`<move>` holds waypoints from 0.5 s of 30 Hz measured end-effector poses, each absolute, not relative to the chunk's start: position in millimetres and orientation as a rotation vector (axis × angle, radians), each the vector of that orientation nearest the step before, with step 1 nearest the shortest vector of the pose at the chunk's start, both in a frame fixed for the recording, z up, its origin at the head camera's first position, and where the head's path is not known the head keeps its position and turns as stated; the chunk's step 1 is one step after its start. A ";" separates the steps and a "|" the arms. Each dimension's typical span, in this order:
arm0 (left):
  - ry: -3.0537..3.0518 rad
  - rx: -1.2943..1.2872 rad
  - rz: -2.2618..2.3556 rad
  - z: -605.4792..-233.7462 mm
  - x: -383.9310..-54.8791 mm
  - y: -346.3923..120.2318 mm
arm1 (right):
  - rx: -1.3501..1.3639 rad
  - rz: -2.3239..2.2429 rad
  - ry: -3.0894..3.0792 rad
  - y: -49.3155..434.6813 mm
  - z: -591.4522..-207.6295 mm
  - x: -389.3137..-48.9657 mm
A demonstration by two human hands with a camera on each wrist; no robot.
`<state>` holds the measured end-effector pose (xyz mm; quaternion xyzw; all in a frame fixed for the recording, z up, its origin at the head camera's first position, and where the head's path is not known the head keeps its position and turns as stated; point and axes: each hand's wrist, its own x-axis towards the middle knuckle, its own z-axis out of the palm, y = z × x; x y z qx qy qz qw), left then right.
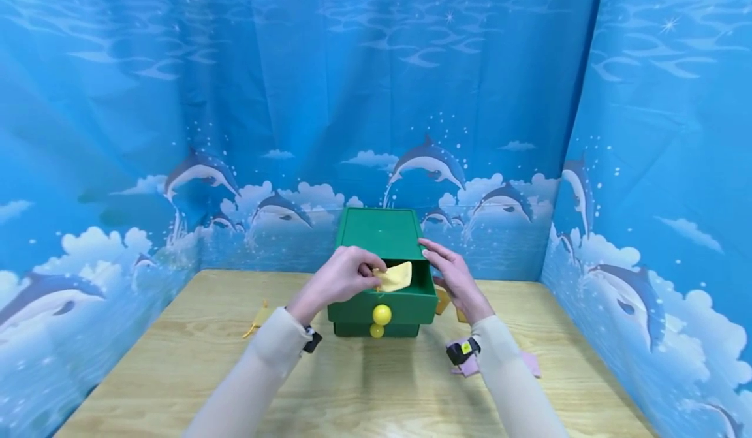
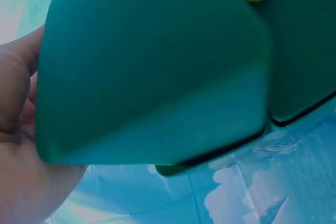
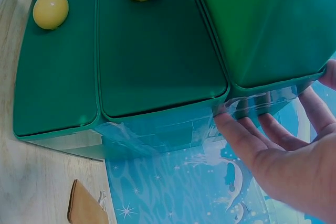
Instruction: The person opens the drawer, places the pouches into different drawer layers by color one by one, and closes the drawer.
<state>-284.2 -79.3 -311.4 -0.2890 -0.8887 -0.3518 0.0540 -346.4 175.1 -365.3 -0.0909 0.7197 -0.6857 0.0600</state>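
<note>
A green drawer cabinet (image 1: 380,229) with round yellow knobs stands on the table. Its top drawer (image 1: 352,311) is pulled out. Above this drawer, my left hand (image 1: 345,273) pinches a small piece of pale yellow cloth (image 1: 398,277) between thumb and fingers. In the left wrist view the drawer front (image 2: 152,66) covers most of that hand's fingers, and the cloth is hidden. My right hand (image 1: 455,275) rests its extended fingers against the cabinet's right side; the right wrist view shows its fingertips (image 3: 226,121) touching there.
On the wooden table (image 1: 376,399), a yellow piece with an orange cord (image 1: 260,317) lies left of the cabinet. Brown-orange pieces (image 1: 442,301) sit at its right, and a light purple cloth (image 1: 530,363) lies under my right wrist. Dolphin-printed curtains (image 1: 294,131) stand behind and beside the table.
</note>
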 end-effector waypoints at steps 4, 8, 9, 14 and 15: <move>-2.727 -0.904 -1.049 -306.6 -285.8 -76.1 | -0.270 -2.079 2.170 172.9 -363.0 -346.7; -2.742 -0.914 -1.052 -305.6 -286.7 -72.0 | -0.278 -2.080 2.163 171.5 -362.8 -346.9; -2.747 -0.913 -1.049 -305.9 -286.9 -71.1 | -0.283 -2.081 2.162 171.5 -363.2 -347.1; -2.773 -0.916 -1.024 -309.9 -288.5 -67.4 | -0.289 -2.077 2.169 172.9 -364.7 -347.3; -2.778 -0.917 -1.015 -311.0 -289.0 -66.9 | -0.285 -2.075 2.172 173.0 -364.8 -347.3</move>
